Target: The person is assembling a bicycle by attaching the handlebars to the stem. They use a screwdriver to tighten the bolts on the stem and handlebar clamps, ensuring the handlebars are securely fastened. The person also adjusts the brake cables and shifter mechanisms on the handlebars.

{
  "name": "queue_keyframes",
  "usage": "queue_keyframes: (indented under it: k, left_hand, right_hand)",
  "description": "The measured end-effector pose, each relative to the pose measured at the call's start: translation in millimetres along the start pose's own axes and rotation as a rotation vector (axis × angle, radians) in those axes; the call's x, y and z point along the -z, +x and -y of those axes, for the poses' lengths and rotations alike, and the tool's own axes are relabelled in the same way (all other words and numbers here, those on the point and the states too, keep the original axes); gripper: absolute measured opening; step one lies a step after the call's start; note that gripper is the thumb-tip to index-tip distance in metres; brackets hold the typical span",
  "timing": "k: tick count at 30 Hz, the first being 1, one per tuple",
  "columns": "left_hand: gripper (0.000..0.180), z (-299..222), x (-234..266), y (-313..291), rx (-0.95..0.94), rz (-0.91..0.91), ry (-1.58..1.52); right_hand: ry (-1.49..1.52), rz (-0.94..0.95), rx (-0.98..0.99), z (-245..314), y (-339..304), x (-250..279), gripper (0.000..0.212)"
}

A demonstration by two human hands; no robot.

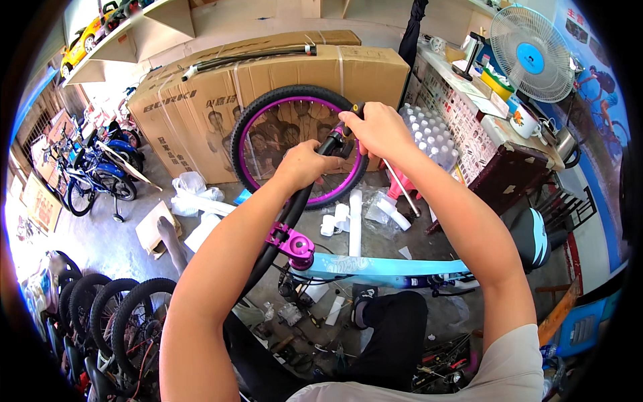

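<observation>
Well, the largest thing over there was a cardboard box, long and brown, standing beyond the person. A cluttered desk stood to its right, bearing a fan. Nearer, a pale blue bicycle frame ran sideways in front of the person, its right end towards a black and blue saddle. A wheel with a purple rim stood upright by the box; I couldn't tell whether the two touched. The black handlebar came next, running up from a purple stem at the frame's left end and slanting away in front of the wheel. It looked stiff and fairly light in itself, though the frame probably lent it some drag, and it seemed apt to swivel about the stem. Its outer length offered the best leverage; the stem looked short and hard-edged, a poorer hold. The left grip was wrapped over the bar beside a dark fitting, while the right grip was curled narrowly round its far end. Smallest was that end's black sleeve, probably rubbery, more tacky than slippery, and hardly fragile
</observation>
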State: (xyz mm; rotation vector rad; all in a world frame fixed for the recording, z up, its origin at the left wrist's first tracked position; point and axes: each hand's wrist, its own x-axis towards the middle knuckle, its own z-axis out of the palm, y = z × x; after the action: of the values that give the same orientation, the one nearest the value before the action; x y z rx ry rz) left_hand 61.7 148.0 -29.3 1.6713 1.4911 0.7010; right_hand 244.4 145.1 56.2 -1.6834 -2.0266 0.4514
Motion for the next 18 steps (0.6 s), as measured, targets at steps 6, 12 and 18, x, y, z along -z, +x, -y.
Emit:
queue_keyframes:
  k: [6,12,18]
  left_hand:
    - [0.047,1,4,0,0.008,0.007,0.037]
    - [0.043,13,-3,12,-0.017,-0.006,-0.002]
    - [0.041,-14,1,5,0.014,-0.119,0.594]
  right_hand:
    - [-0.097,-0.111,0.02,7,-3,-20,0.053]
    - [0.257,0.06,-0.079,2,9,-20,0.049]
    - [0.051,-0.356,-0.206,36,-6,-45,0.054]
